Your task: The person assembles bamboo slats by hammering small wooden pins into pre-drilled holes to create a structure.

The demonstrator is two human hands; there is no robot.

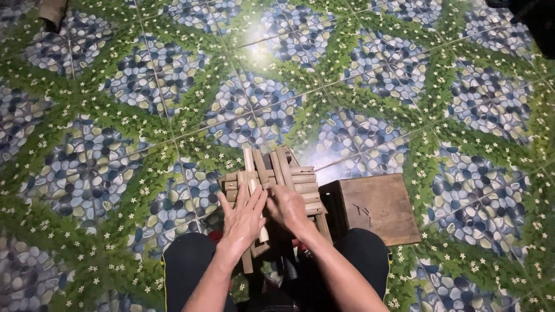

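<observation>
We see two bare hands close together, low in the middle of the view. The left hand lies flat with its fingers stretched out and pointing up, and its palm presses on a pale wooden stick. It is not clenched; it rests open on the wood. The right hand is curled, and its fingers bend down onto the small woven frame of brown wooden slats. We cannot tell if it grips a slat or only pushes on it.

The slat frame sits on the floor just in front of the knees. Some slats stand up and down, and others lie across them. A few stick ends poke out past the top edge.

Just to the right of the frame, touching or almost touching it, is a dark brown square wooden box. It has a small scratchy mark on its top.

The black trouser knees show at the bottom edge.

All around lies a shiny tiled floor with blue pebbles and green leaves, with lots of room to the left and above.
</observation>
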